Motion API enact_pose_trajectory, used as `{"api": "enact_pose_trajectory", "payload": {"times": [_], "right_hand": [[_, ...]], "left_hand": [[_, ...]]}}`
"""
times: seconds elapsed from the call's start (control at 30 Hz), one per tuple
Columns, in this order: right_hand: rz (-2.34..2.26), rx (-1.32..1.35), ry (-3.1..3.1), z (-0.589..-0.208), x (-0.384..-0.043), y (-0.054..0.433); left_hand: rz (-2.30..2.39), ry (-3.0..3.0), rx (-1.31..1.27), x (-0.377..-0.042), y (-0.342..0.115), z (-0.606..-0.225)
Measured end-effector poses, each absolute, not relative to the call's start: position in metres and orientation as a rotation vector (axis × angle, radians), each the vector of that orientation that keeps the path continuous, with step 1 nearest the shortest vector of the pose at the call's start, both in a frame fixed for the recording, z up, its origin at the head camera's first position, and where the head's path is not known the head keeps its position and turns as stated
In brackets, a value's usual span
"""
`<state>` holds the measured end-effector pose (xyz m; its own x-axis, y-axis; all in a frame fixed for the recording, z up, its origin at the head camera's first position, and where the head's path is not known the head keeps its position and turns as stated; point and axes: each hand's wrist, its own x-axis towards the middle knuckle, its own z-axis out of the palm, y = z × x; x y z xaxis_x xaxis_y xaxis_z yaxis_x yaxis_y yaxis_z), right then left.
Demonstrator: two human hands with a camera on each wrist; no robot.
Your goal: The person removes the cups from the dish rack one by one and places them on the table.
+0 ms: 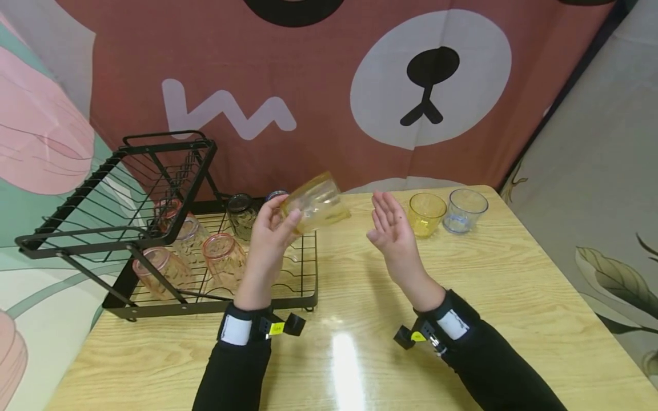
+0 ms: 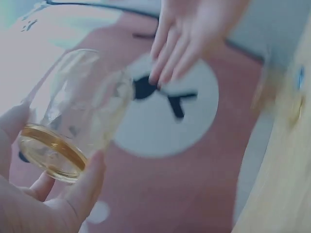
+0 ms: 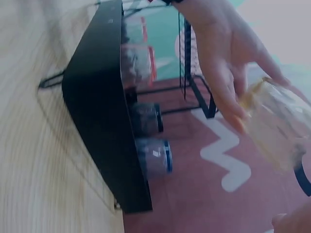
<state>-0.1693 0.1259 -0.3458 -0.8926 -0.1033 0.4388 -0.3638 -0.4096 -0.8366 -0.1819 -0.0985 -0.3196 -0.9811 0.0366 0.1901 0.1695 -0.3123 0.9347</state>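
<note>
An amber-tinted clear glass (image 1: 316,204) is tilted on its side above the rack's right edge. My left hand (image 1: 271,240) grips it by the base end, thumb and fingers on either side, as the left wrist view also shows with the glass (image 2: 80,107). To the right, apart from the glass, my right hand (image 1: 398,242) is held up with straight fingers and holds nothing. Beyond it, a yellow glass (image 1: 427,216) and a blue-tinted glass (image 1: 465,211) stand upright side by side on the table.
A black two-tier dish rack (image 1: 205,307) stands at the left, its upper tier tilted. Several upside-down glasses sit in its lower tier, among them a pink one (image 1: 224,260) and a dark one (image 1: 241,216). A printed curtain (image 1: 319,114) hangs behind the wooden table (image 1: 493,319).
</note>
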Motion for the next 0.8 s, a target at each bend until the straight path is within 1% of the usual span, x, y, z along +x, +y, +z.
{"api": "enact_pose_trajectory", "payload": {"times": [0.23,0.43,0.6,0.8], "right_hand": [[2.491,0.714,-1.551,-0.342,-0.161,0.109],[2.358,0.875,-1.469,-0.333,-0.16,0.101],[2.327,1.035,-1.297,-0.327,-0.164,0.099],[2.306,1.021,-1.297,-0.325,-0.163,0.102]], "left_hand": [[-2.961,-1.279,-0.506,-0.168,-0.064,-0.333],[-3.167,-1.042,-0.676,-0.157,-0.044,-0.34],[-3.21,-0.996,-0.71,-0.155,-0.035,-0.345],[-3.246,-0.973,-0.698,-0.154,-0.031,-0.349]]}}
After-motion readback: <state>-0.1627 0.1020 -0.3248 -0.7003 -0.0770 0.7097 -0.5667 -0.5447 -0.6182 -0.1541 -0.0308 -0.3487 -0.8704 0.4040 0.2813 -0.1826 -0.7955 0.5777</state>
